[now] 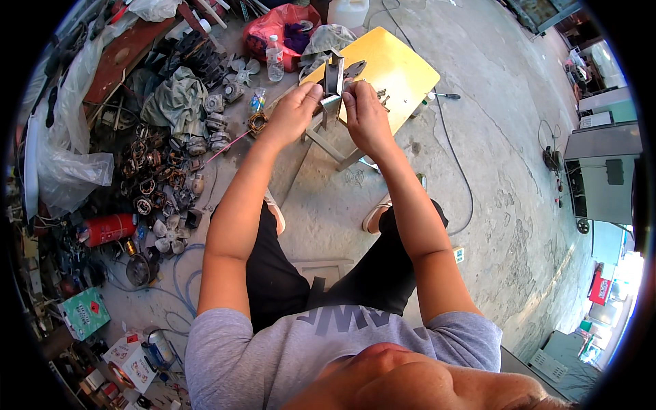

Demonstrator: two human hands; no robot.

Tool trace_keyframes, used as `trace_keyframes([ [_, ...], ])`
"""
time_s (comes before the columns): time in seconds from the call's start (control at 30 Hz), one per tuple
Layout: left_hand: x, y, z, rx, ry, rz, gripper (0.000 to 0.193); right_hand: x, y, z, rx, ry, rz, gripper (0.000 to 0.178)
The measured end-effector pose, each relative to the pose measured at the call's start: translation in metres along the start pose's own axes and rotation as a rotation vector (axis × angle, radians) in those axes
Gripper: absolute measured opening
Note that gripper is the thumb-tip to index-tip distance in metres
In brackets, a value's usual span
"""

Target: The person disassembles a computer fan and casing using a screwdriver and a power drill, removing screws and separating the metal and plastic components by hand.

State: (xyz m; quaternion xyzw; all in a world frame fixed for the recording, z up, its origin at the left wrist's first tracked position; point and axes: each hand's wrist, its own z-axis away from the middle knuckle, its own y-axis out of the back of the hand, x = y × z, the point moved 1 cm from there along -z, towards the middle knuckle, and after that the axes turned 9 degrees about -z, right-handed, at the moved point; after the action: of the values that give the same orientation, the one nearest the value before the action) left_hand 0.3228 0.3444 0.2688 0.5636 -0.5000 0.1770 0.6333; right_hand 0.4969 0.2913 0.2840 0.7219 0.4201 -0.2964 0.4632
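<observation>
Over the near left side of a yellow-topped low table point(393, 58), I have both hands around a dark, channel-shaped metal piece point(333, 75) with bright edges. My left hand point(295, 113) is closed at its left side, thumb and fingers pressed together. On the other side my right hand point(369, 113) is also closed, fingers curled by the metal; its fingertips are partly hidden. A flat dark metal part point(354, 70) lies on the table just beyond. Several small metal pieces point(383, 99) lie to the right of my right hand.
Left of me, motor parts and scrap point(160, 164) cover the floor, with a red cylinder point(109, 229) among them. A plastic bottle point(275, 60) stands beside a red bag point(273, 31). A cable point(459, 164) and a screwdriver point(447, 96) lie right of the table.
</observation>
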Motion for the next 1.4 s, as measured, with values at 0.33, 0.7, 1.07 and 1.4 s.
trace_keyframes([
  [0.33,0.02,0.009,0.008,0.05,-0.076,-0.008,0.018,0.004,-0.002,0.002,-0.022,-0.06,-0.175,0.011],
  [0.7,0.023,0.011,0.007,0.103,-0.076,-0.215,0.014,0.003,-0.003,0.002,-0.026,-0.08,-0.251,0.012],
  [1.07,0.024,0.013,0.008,0.041,-0.088,-0.098,0.016,0.004,-0.003,0.003,-0.018,-0.078,-0.276,0.011],
  [1.4,0.023,0.013,0.009,0.055,-0.064,-0.021,0.016,0.003,-0.002,0.004,-0.017,-0.044,-0.199,0.011],
])
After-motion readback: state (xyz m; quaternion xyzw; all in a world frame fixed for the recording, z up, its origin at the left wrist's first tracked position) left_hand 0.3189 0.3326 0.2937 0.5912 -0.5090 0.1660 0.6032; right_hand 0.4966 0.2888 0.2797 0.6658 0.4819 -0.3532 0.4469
